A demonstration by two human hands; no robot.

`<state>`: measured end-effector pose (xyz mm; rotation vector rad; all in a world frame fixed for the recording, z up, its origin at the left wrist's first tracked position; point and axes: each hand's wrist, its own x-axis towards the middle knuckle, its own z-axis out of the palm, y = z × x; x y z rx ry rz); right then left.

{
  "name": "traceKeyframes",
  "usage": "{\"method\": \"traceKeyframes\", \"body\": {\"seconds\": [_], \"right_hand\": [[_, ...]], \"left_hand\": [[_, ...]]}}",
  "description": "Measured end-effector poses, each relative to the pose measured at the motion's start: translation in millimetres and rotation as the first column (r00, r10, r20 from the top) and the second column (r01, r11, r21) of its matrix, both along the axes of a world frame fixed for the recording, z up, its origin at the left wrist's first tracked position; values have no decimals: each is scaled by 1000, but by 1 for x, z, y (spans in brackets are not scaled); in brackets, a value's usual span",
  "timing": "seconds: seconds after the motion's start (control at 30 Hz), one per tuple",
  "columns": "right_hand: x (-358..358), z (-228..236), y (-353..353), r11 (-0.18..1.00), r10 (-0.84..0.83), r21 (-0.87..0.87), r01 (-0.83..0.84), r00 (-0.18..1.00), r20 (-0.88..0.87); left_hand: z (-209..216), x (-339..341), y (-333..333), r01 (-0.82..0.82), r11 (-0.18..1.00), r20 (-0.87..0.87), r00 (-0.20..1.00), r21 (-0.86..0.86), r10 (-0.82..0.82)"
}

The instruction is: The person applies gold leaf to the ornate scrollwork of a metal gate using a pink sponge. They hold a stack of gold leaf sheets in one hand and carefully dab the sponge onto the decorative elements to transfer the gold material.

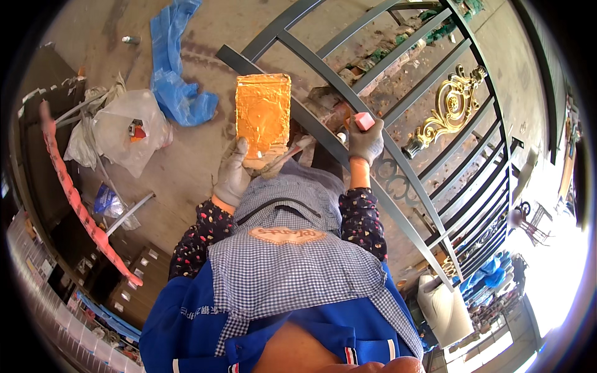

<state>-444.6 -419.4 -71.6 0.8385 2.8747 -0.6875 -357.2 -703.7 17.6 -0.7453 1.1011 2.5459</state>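
Note:
My left hand (232, 174), in a grey glove, grips the lower edge of a flat rectangular paint tray (263, 112) coated in gold. Close to its fingers a thin stick-like thing (289, 155) slants up to the right; I cannot tell what it is or whether I hold it. My right hand (365, 143), also gloved, is closed around a small pink block (364, 120) that looks like foam. That hand is at a dark metal railing (348, 93), over one of its long bars. A gold scroll ornament (449, 102) sits between the railing's bars, to the right.
Blue plastic sheeting (176, 68) lies on the floor ahead on the left. Nearer, a clear plastic bag (127, 127) hangs beside a rack with a red-wrapped bar (74, 186). A small can (130, 40) lies farther off. Behind the railing's lower end stands a cream-coloured roll (444, 311).

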Motion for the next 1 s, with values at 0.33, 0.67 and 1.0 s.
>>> {"method": "traceKeyframes", "body": {"seconds": [0.33,0.67,1.0], "right_hand": [[3,1,2,998,-45,-45,42,997,-57],[35,27,56,989,102,-102,-105,994,-38],[32,24,65,655,748,-76,-752,659,-80]], "left_hand": [[0,2,3,-16,1000,3,1000,-4,16],[16,-3,5,29,999,-8,1000,18,-29],[19,1,17,-23,999,26,999,27,23]]}}
